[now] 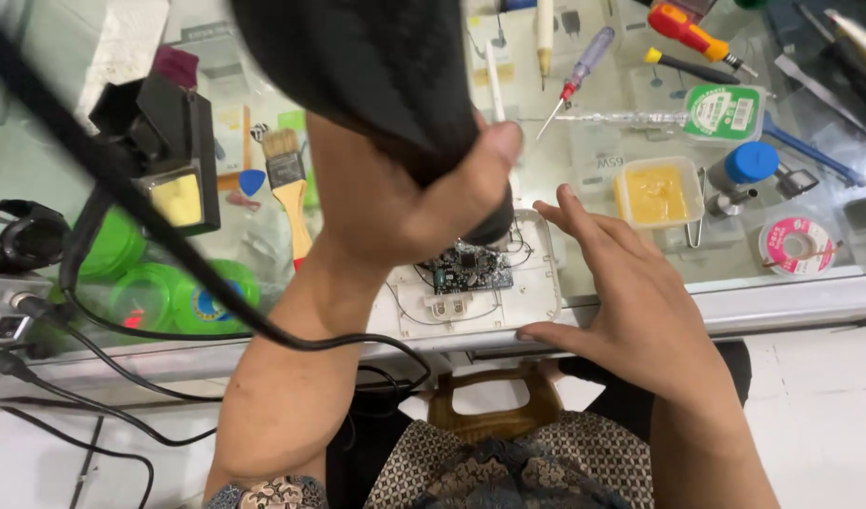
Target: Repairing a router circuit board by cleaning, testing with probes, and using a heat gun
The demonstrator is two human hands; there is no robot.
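The left hand (414,203) comes up from the lower left of the frame, forearm steep and wrist bent, and is wrapped tight around the thick black handle of a hot air tool (376,66). Its fingers are fully curled round the handle, the thumb lying up along the side toward the upper middle of the frame. The tool's dark nozzle points down at a small circuit board (466,269) in the middle of the picture; whether the tip touches the board cannot be told. A black cable (169,245) runs from the tool diagonally across the left side.

The right hand (621,302) enters from the lower right, palm down and flat, fingers spread wide and holding nothing. Its thumb presses on the lower right edge of the white plastic case (537,283), and its fingertips rest near the case's upper right corner. The board sits inside this open case, with thin wires around it, on a glass counter (791,297).

At the left of the counter lie a paintbrush (289,193) and green round lids (183,297). At the upper right are a yellow paste tub (657,193), a red-handled screwdriver (692,30) and a pink reel (797,243)
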